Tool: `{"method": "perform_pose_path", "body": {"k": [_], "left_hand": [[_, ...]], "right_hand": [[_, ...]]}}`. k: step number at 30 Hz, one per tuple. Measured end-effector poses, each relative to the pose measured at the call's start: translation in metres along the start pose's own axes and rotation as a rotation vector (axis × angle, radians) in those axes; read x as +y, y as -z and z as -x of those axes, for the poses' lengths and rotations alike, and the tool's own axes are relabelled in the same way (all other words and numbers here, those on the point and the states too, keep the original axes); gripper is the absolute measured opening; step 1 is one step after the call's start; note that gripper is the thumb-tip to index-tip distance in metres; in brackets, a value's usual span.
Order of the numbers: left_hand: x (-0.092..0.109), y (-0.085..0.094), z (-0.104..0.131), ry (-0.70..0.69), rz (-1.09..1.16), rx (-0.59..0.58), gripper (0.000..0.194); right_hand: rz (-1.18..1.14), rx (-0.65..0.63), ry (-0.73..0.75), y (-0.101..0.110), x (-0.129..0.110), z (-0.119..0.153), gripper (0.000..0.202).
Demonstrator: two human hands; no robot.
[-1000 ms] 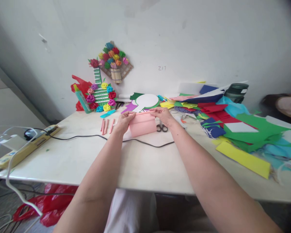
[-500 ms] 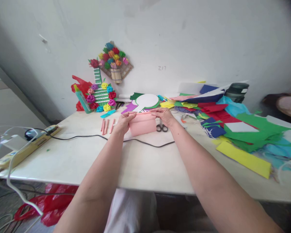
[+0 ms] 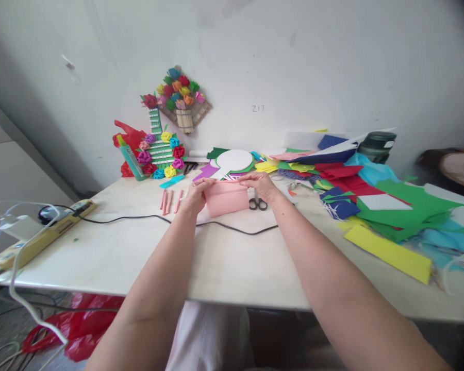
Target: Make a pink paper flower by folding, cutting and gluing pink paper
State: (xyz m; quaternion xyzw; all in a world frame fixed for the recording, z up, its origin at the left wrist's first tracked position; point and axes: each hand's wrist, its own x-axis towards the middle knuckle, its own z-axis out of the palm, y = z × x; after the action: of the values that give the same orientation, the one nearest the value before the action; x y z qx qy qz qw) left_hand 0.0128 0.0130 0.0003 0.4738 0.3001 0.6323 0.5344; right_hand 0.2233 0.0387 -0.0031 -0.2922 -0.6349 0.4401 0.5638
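Observation:
A pink paper sheet (image 3: 227, 201) hangs between my hands above the white table, with a crease running across its upper part. My left hand (image 3: 198, 195) pinches its upper left edge, and my right hand (image 3: 262, 185) pinches the upper right. Several narrow pink paper pieces (image 3: 170, 201) lie just left of my left hand. Black-handled scissors (image 3: 258, 204) rest below my right hand. Behind the sheet lies a white paper circle (image 3: 235, 161) on green paper.
A black cable (image 3: 232, 227) crosses the table to a power strip (image 3: 42, 236) at the left. Paper-flower crafts (image 3: 163, 149) and a glue bottle (image 3: 132, 158) stand at the back left. Coloured sheets (image 3: 394, 206) cover the right side.
Both hands keep hold of the pink sheet; the fingers have shifted slightly at its top edge. Nothing else has visibly moved.

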Motion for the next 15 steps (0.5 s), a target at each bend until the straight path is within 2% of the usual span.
{"method": "perform_pose_path", "body": {"k": [10,15], "left_hand": [[0.0050,0.0028,0.0005,0.045,-0.176,-0.073,0.028],[0.0048,0.0056,-0.0015,-0.006,-0.328,-0.098,0.035]], "right_hand": [[0.118,0.006,0.025,0.0011,-0.0001,-0.0003,0.022],[0.208,0.008,0.023,0.0012,0.0019,-0.0024,0.026]]}}
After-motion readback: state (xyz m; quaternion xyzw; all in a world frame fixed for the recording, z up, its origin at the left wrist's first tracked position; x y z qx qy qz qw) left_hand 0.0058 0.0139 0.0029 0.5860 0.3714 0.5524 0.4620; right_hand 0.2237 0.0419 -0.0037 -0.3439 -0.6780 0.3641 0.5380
